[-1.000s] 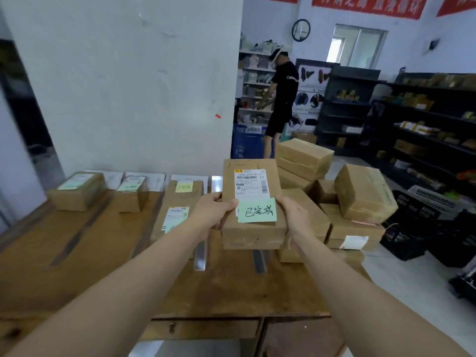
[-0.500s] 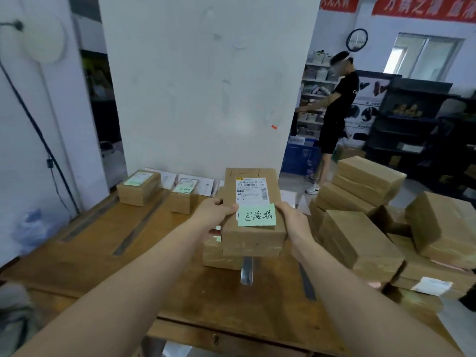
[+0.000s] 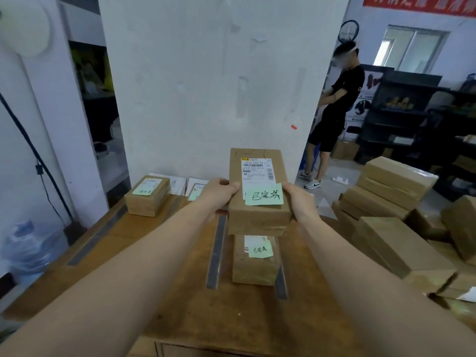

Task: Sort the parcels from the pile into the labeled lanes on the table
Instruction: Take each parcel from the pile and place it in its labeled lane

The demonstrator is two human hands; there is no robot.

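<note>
Lane between the two grey strips (image 3: pixel 215 251) is occupied by a parcel (image 3: pixel 253 264) lying flat; the held parcel (image 3: pixel 258 191) hangs directly above it. Counter (image 3: pixel 144 256) to the left of the strips is bare up to the far-left parcel (image 3: pixel 148 195). Right side is blocked by the pile (image 3: pixel 396 228). Clearance beyond the held parcel appears unclear.

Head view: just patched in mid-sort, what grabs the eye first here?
A brown parcel with a shipping label and a handwritten green note, held up at centre by the left hand and right hand. Directly below it, a matching parcel with its own green note lies between two grey lane strips on the table. The unsorted pile sits at right.
</note>
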